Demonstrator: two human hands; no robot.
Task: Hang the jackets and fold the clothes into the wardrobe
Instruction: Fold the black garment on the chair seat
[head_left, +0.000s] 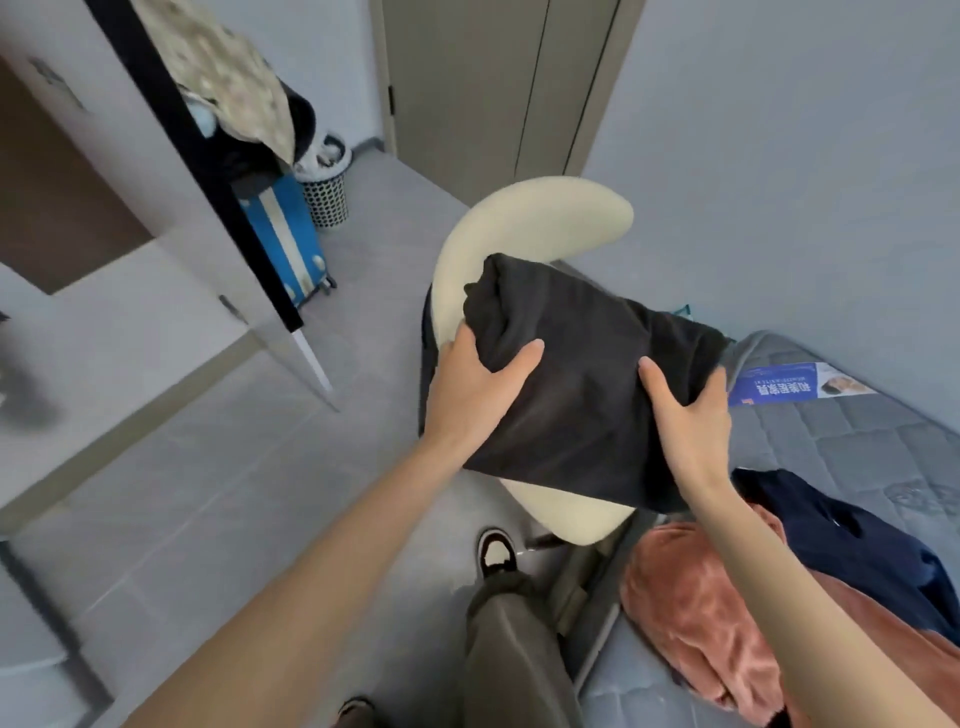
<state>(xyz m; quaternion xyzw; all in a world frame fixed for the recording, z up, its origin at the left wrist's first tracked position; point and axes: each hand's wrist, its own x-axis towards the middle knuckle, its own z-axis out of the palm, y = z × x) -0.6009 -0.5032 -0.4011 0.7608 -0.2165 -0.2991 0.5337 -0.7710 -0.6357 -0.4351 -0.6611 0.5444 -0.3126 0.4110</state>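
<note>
A folded dark grey garment (576, 384) is held up in the air above a cream chair (524, 218). My left hand (475, 389) grips its left edge, thumb on top. My right hand (688, 415) grips its right edge, thumb on top as well. A pink fleecy garment (691, 613) and a navy garment (852, 535) lie on the grey quilted mattress (841, 441) at the lower right. The white wardrobe (104, 312) stands at the left with its door (218, 218) swung open.
A blue suitcase (285, 239) and a white perforated bin (324, 182) stand past the wardrobe door, under hanging clothes (228, 83). A closed door (498, 88) is in the far wall. My leg and shoe (496, 551) are below on the grey tiled floor (234, 493).
</note>
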